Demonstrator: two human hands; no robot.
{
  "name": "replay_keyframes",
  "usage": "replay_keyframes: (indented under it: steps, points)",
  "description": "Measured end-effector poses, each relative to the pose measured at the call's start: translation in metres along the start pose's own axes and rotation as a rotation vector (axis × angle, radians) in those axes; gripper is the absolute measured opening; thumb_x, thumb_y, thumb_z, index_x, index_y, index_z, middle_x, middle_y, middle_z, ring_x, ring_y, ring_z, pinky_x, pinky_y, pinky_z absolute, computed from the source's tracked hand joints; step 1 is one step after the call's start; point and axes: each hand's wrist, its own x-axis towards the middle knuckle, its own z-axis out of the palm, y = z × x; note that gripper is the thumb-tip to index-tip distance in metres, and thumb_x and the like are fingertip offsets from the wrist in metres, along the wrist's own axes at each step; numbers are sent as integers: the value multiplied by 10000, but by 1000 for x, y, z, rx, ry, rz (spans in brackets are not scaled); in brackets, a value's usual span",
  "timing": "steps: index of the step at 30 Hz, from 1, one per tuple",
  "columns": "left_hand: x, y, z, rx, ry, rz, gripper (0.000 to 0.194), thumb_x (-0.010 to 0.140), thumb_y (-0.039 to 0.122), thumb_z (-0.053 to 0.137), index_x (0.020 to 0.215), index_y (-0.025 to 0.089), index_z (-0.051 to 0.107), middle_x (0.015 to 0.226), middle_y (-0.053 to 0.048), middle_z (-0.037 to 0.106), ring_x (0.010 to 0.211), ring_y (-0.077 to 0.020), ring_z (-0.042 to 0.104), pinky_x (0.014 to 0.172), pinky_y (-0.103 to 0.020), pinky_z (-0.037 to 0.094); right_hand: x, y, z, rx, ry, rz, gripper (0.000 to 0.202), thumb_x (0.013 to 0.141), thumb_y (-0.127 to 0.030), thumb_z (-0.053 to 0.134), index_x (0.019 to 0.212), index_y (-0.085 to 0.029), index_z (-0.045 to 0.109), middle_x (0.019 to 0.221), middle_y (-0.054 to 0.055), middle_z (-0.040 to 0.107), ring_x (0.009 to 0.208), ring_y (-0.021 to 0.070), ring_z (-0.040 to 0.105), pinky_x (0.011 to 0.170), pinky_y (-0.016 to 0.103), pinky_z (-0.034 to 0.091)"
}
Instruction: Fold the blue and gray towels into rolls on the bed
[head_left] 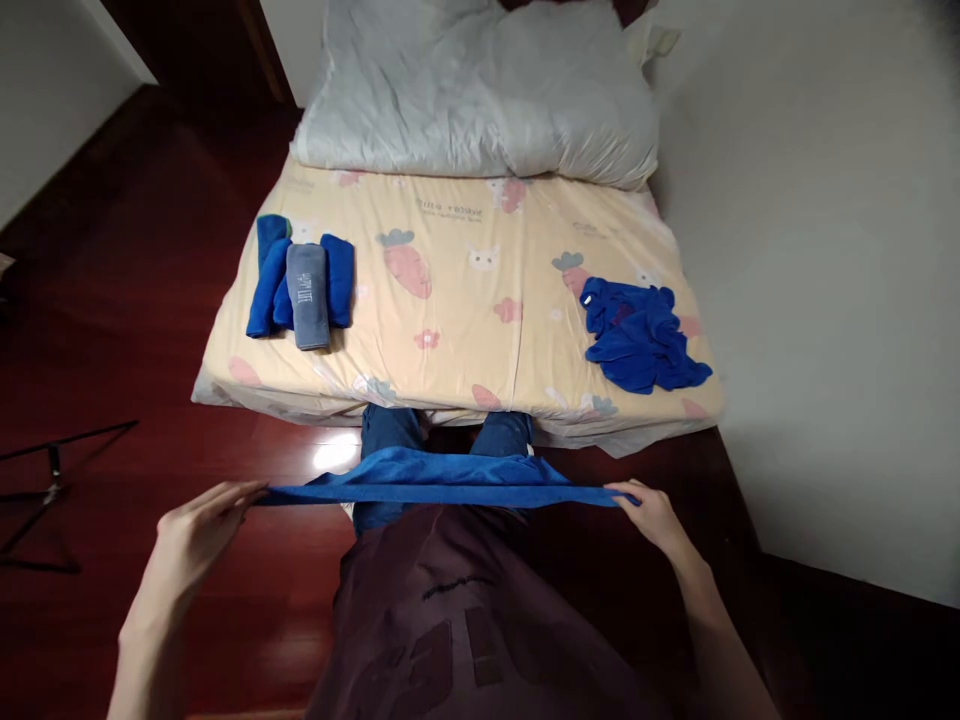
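A blue cloth (450, 490) is stretched taut in front of my body, its upper edge running nearly level. My left hand (206, 522) pinches one end of it, and my right hand (651, 510) pinches the other. On the left of the bed lie several rolled or folded cloths, blue ones (340, 280) and a grey one (308, 295) with white lettering on top. A crumpled heap of blue cloth (641, 335) rests near the bed's right edge.
The bed (457, 350) has a yellow sheet with carrot and rabbit prints. A grey quilt (480, 90) lies across its far end. A white wall (825, 300) stands at the right. Black metal legs (52, 490) are on the dark red floor at the left.
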Motion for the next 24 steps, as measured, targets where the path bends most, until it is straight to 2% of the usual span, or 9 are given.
replay_keyframes:
  steps: [3,8,10,12,14,17,20,22,24]
  points:
    - [71,13,-6,13,61,75,318,914,385,513,993,198,758,999,-44,769,794,-194,720,751,-268,561,51,-8,-30,-106,123,-110,269,845,-399,559,929,-272,780,997,69,777,943,288,734,888,399,569]
    - [196,48,-35,-18,168,139,398,926,364,447,982,108,747,989,-58,758,813,-170,711,792,-276,568,145,-52,-97,-323,346,-169,241,828,-397,626,899,-227,781,859,96,786,826,296,745,716,338,554]
    - [232,59,-49,-33,240,157,392,912,351,448,960,99,745,975,-69,756,800,-163,705,791,-279,569,171,-73,-128,-348,417,-227,263,849,-391,610,933,-209,780,875,100,787,834,285,743,734,332,545]
    - [255,68,-62,-5,328,197,364,899,341,461,931,117,746,965,-79,759,813,-167,698,806,-284,562,187,-91,-155,-346,479,-285,292,878,-371,571,989,-196,776,932,105,787,882,279,739,786,338,541]
    - [266,74,-73,33,396,246,347,900,331,457,934,140,744,982,-85,761,860,-177,693,841,-295,552,194,-101,-176,-324,527,-328,322,898,-349,530,1047,-193,769,997,106,783,933,272,731,833,345,536]
    - [260,77,-82,41,428,307,357,917,339,438,969,157,740,1032,-93,757,938,-201,695,887,-324,551,191,-101,-190,-259,547,-376,349,894,-321,501,1090,-197,761,1034,98,777,930,250,728,859,343,533]
    - [238,71,-84,30,393,339,363,929,378,454,999,176,748,1062,-89,761,978,-218,706,911,-341,560,179,-86,-185,-136,491,-338,376,872,-345,510,1095,-178,763,804,88,770,721,222,720,755,336,551]
    - [220,61,-82,10,345,332,365,922,404,477,991,182,759,1054,-80,771,975,-225,721,900,-329,572,167,-73,-176,17,417,-277,411,854,-393,531,1089,-146,762,628,67,716,589,211,686,651,329,552]
    - [203,49,-80,-18,271,313,357,896,436,523,962,186,769,1017,-60,783,928,-233,739,851,-310,591,153,-61,-168,179,362,-208,446,821,-455,585,1050,-117,765,553,61,680,532,210,668,578,320,548]
